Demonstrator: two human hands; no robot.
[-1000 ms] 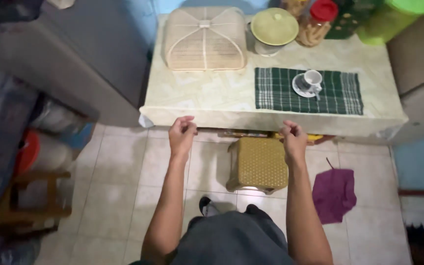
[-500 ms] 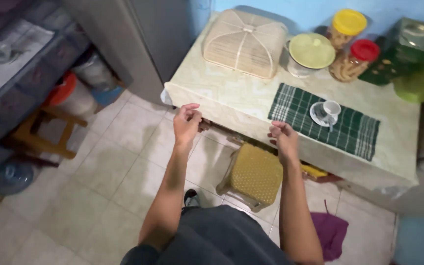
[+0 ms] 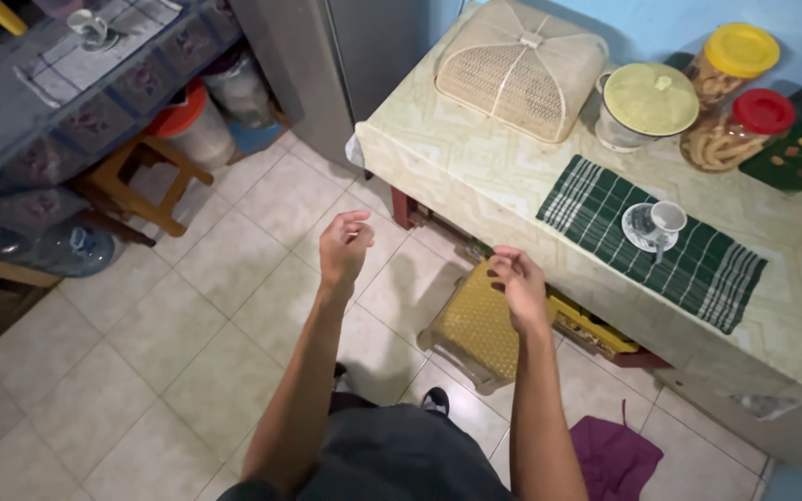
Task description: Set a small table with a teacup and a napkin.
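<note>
Table [image 3: 475, 176] with pale patterned cover at upper right; grey cabinet [image 3: 327, 56] left of it. Yellow plastic stool [image 3: 477, 325] on tile floor, tucked partly under table edge. On the table: woven food cover [image 3: 520, 67], green checked cloth [image 3: 698, 264] with white cup [image 3: 668, 219] on saucer. Purple rag [image 3: 613, 456] on floor. Left hand [image 3: 343, 249] held over floor, fingers loosely curled, holding nothing. Right hand [image 3: 518, 286] above the stool, fingers curled in, empty, not touching it.
</note>
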